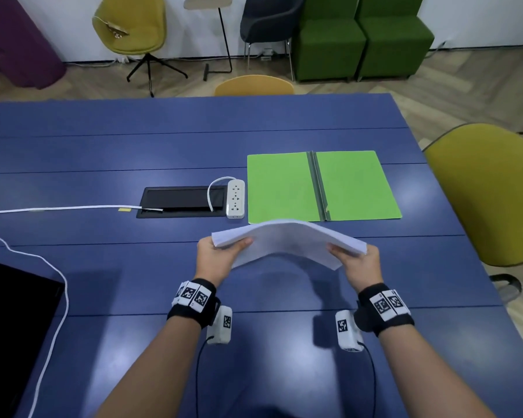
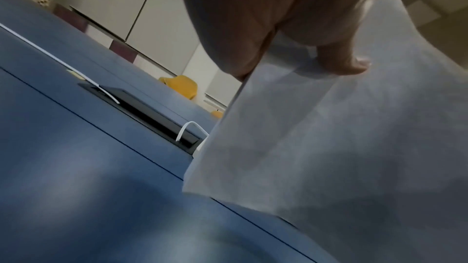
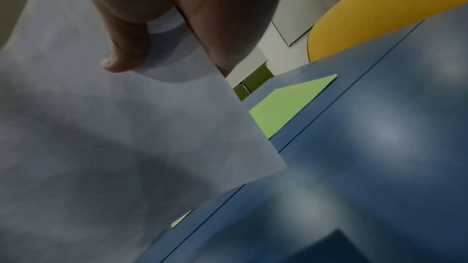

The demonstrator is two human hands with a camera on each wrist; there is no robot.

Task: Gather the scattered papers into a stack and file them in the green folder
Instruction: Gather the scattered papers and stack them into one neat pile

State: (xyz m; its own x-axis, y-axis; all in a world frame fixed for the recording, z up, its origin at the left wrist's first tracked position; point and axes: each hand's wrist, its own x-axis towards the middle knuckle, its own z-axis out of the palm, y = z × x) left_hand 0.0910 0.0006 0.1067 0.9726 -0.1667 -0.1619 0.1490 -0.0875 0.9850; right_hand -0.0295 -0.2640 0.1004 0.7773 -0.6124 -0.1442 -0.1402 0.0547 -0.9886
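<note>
Gathering looks done: left hand [image 1: 216, 257] and right hand [image 1: 357, 262] each grip an end of the papers [image 1: 287, 241], bowed up over the desk [image 1: 103, 146]. Folder [image 1: 323, 187] lies open near the desk's right edge, just past them. Next I'd guess lower them onto one flap, edges squared.

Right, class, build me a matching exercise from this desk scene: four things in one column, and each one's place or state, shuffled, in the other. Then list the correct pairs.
Things:
1. paper stack
2. green folder
3. power strip
4. mustard chair

Places or states:
A. lies open and flat on the blue table
B. stands off the table's right edge
C. bowed upward, held off the table between the left hand and right hand
D. lies just left of the folder, beside the black cable hatch

Pairs: 1-C, 2-A, 3-D, 4-B
</note>
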